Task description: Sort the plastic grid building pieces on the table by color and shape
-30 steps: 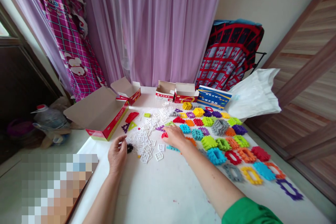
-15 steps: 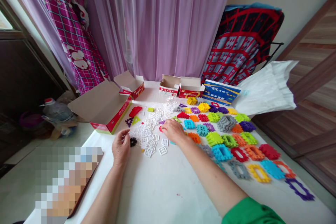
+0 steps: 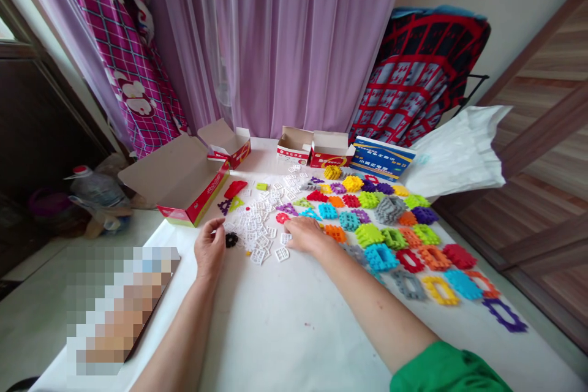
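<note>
A heap of small white window-shaped pieces [image 3: 260,226] lies on the white table [image 3: 257,331]. At its left edge rests my left hand [image 3: 211,247], fingers curled beside a black round piece [image 3: 231,240]; whether anything is between them is hidden. My right hand [image 3: 303,234] is on the heap's right side, its fingertips at a white window piece [image 3: 285,238]; I cannot make out whether they grip it. Just beyond these fingertips sits a red round piece [image 3: 282,218]. Purple triangle pieces [image 3: 287,209] and blue triangle pieces [image 3: 310,214] lie behind my right hand.
Several coloured interlocking blocks [image 3: 369,234] cover the table's right side. An open red box [image 3: 193,193] stands at the left, smaller open boxes [image 3: 294,150] at the back, a blue box [image 3: 382,158] and a white bag [image 3: 463,150] at the back right.
My right hand has moved slightly nearer, uncovering the red round piece and the triangle pieces. My left hand has stayed nearly in place. The view has shifted a little.
</note>
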The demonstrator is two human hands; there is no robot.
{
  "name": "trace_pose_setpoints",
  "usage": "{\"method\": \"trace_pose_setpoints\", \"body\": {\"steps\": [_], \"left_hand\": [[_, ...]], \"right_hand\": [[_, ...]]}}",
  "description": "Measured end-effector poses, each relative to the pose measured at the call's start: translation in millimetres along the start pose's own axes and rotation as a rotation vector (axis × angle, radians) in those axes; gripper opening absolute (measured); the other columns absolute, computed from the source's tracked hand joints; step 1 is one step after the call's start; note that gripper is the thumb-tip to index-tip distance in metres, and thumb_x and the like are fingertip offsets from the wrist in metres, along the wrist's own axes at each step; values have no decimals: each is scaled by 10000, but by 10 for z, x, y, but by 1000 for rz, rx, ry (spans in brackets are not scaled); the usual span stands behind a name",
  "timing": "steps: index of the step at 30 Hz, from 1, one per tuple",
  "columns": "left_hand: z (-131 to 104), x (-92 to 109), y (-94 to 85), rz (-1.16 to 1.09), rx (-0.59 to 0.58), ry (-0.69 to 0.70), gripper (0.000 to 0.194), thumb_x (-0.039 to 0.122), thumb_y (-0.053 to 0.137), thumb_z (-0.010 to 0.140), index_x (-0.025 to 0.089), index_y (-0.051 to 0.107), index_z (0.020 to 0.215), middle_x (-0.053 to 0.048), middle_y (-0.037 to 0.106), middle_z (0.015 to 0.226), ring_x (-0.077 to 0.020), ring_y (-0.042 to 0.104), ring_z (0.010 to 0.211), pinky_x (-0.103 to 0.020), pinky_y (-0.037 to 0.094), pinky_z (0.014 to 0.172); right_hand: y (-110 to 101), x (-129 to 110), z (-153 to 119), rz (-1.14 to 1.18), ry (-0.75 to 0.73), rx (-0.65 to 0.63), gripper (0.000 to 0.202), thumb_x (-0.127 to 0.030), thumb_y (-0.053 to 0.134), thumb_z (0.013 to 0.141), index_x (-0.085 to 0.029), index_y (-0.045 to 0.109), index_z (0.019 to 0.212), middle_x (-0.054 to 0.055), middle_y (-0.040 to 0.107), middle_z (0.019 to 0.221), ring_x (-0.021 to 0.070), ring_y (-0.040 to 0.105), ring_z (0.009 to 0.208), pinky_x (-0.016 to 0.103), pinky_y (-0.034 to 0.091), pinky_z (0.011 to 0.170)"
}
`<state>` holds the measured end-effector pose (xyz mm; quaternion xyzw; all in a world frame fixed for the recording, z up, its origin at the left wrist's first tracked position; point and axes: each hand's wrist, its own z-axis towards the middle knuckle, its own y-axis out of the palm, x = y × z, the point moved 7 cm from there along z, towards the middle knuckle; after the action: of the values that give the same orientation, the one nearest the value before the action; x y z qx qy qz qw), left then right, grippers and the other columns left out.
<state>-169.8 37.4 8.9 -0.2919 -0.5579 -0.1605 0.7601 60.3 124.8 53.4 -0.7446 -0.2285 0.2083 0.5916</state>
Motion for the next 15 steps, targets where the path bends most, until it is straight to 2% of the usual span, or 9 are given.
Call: {"method": "trace_pose_setpoints", "body": {"steps": [4,8,10,15], "left_hand": [[-5,14,3,5,-2,6,302,377,519,726,203,691,904,-29,716,846,-145,606,640,-255,485,613],[-7,20,10,12,-8,13,299,383,516,731,207,693,897,-26,713,829,-151,612,655,-251,481,610],[-7,20,14,16,-8,16,289,377,513,734,210,692,888,-22,711,817,-149,610,647,-249,479,600],[-4,3,20,33,-9,38,294,377,510,746,208,694,902,-24,712,833,-145,600,628,-253,482,596]], "right_hand": [[-45,98,-32,152,27,48,215,-214,573,822,-253,734,959,21,744,994,192,658,941,256,439,744],[-31,66,-152,323,28,50,375,-215,537,846,-267,671,1193,0,742,1009,159,657,934,228,437,749],[32,-21,-224,320,20,36,425,-199,520,846,-273,642,1246,17,735,1065,175,651,987,246,437,784],[271,-150,-335,202,94,-15,339,-211,506,862,-248,662,1161,83,710,1145,234,636,1056,311,427,825]]}}
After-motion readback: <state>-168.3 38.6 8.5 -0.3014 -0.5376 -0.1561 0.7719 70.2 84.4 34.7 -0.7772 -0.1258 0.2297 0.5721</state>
